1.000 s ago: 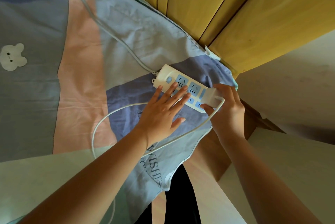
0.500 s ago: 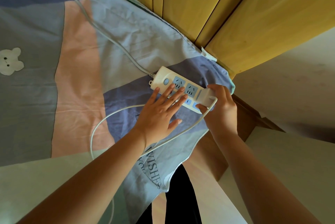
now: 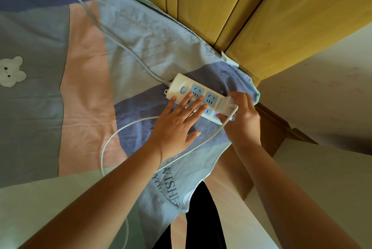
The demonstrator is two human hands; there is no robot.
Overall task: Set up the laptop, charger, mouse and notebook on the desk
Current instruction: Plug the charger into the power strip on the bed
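A white power strip (image 3: 182, 85) with blue sockets lies on a patchwork bedsheet (image 3: 86, 63). My left hand (image 3: 177, 124) lies flat with its fingers spread across the strip's near side, pressing it down. My right hand (image 3: 243, 120) grips the white charger plug (image 3: 226, 105), which sits on the strip's right end. The charger's white cable (image 3: 124, 128) runs from the plug under my left forearm and loops over the sheet. The laptop, mouse and notebook are out of view.
The strip's own grey cord (image 3: 120, 47) runs up and left across the sheet. A yellow wooden headboard (image 3: 241, 11) borders the bed at the top. A brown wooden piece (image 3: 275, 128) and pale wall lie to the right. Black trousers (image 3: 201, 218) show below.
The view has shifted slightly. My right hand has pushed the charger plug a little further onto the strip's right end, while my left hand stays flat on the strip.
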